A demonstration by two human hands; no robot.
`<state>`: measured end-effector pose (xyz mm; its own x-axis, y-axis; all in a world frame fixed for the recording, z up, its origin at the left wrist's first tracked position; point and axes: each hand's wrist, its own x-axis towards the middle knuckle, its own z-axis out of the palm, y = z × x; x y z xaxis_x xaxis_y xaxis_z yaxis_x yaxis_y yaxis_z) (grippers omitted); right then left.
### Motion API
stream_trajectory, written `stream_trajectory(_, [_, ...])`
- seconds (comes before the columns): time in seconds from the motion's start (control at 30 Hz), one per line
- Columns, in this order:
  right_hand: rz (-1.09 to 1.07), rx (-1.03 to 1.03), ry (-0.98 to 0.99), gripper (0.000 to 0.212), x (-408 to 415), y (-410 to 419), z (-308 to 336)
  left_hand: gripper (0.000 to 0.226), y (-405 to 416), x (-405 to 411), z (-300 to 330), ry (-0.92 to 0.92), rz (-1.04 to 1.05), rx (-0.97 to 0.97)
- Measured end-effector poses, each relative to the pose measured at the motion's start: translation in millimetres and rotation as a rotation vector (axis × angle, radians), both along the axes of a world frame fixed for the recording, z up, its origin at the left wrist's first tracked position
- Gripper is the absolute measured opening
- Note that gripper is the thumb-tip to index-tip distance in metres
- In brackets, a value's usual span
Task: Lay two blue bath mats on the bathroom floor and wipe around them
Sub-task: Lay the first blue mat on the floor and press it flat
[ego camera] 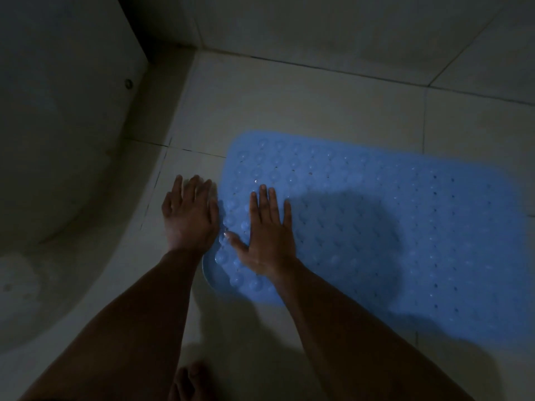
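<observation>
One blue bath mat is seen lying flat on the tiled floor, near the curved white tub at the left. Its bumpy side with round suction cups is turned up, as far as can be told in the dim light. The right hand is laid on the mat near its left end, with the fingers straight and spread, probably so that the mat is pressed flat against the tiles. The left hand is placed just beside the mat's left edge, fingers straight and together, palm down on the floor; whether the edge is touched cannot be told. A second mat is not seen, so the task is judged to be at its beginning.
</observation>
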<state>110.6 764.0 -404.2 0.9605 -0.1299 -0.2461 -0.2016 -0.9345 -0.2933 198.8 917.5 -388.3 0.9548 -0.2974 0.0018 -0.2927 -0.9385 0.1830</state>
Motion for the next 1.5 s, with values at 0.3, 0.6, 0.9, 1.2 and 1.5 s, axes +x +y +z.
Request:
stream_trajectory(0.3, [-0.067, 0.395, 0.095, 0.056, 36, -43, 52, 0.058, -27, -13, 7, 0.017, -0.131, -0.054])
stream_trajectory(0.6, [-0.277, 0.468, -0.240, 0.034, 24, -102, 61, 0.083, -57, -45, -23, 0.164, -0.273, 0.095])
stream_trajectory(0.9, [-0.232, 0.373, -0.381, 0.029, 27, -113, 40, 0.088, -63, -50, -31, 0.098, -0.236, 0.126])
stream_trajectory(1.2, [-0.232, 0.363, -0.418, 0.028, 50, -126, 39, 0.088, -62, -48, -33, 0.106, -0.233, 0.141])
stream_trajectory(1.5, [-0.255, 0.373, -0.484, 0.028, 28, -130, 51, 0.106, -65, -46, -21, 0.239, -0.242, 0.149])
